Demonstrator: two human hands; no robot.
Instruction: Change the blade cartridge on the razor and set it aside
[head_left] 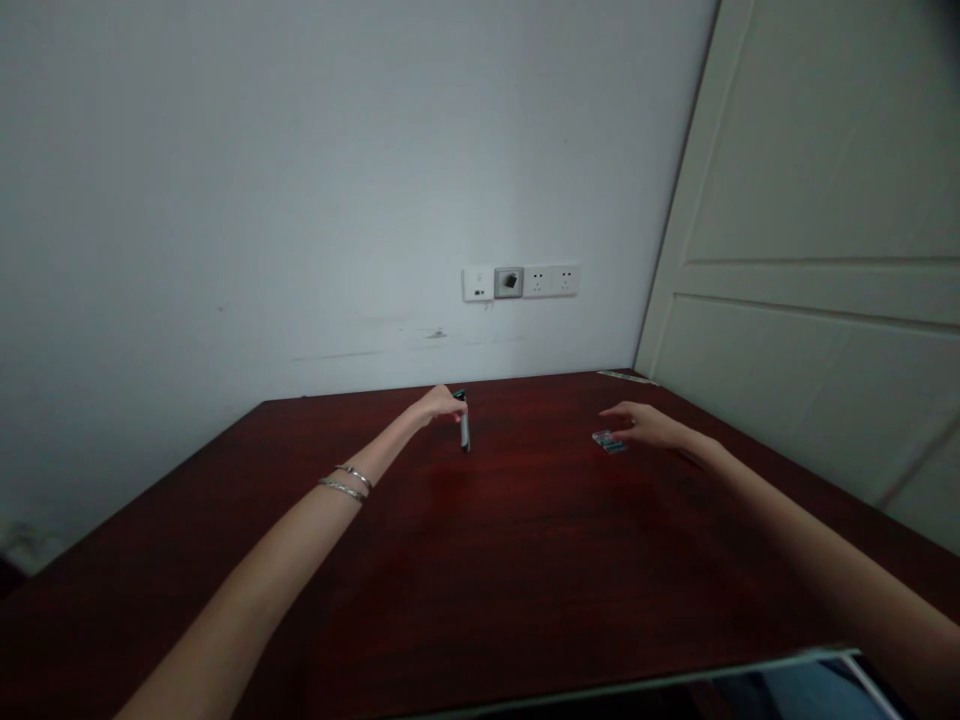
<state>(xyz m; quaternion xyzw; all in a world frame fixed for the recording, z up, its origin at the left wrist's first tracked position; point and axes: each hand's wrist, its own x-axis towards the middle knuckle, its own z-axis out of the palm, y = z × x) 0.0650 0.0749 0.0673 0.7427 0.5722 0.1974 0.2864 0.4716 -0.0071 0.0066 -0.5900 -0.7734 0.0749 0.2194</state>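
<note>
My left hand [442, 402] reaches out over the middle of the dark red table [465, 560]. Its fingers are closed around the top of a slim grey-white object with dark ends [465, 430], held roughly upright. The kind of object is too small to make out, and the hand covers part of it. To the right, my right hand [646, 425] hovers with thumb and fingers apart, nothing between them. Just below its fingertips lies a small flat, shiny, clear-and-bluish piece [609, 441], partly covered by the fingers. Two silver bangles [346, 483] circle my left wrist.
A white wall with a row of sockets [536, 281] stands behind the table. A pale panelled door or cabinet front [810, 240] borders the right side. A narrow light strip [626, 377] lies at the back right corner. A dark, reflective glass-like edge [750, 685] shows at the front.
</note>
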